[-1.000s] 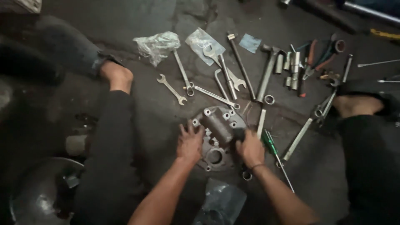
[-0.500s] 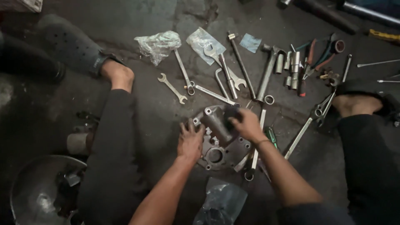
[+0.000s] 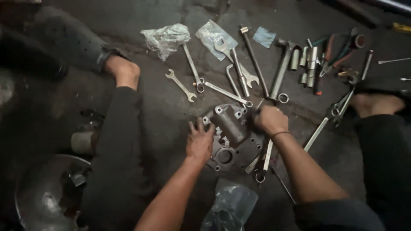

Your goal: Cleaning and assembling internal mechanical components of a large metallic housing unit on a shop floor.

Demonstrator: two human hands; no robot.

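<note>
Moved up to housing's upper right edge, right hand [image 3: 270, 119] closed, grip unclear, left hand [image 3: 200, 141] flat open on greasy cast-metal housing [image 3: 233, 137] on concrete floor [image 3: 162, 111], ribbed cylinder slanting up-left, smooth steel wrenches [image 3: 227, 92] behind.

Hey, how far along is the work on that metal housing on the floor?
Done: the housing lies flat on the floor, with wrenches and sockets spread beyond it. In hand: the left hand rests on its left edge, and the right hand is closed at its upper right corner; what it grips is hidden. Left: its holes sit empty and nothing is fitted to it.
</note>
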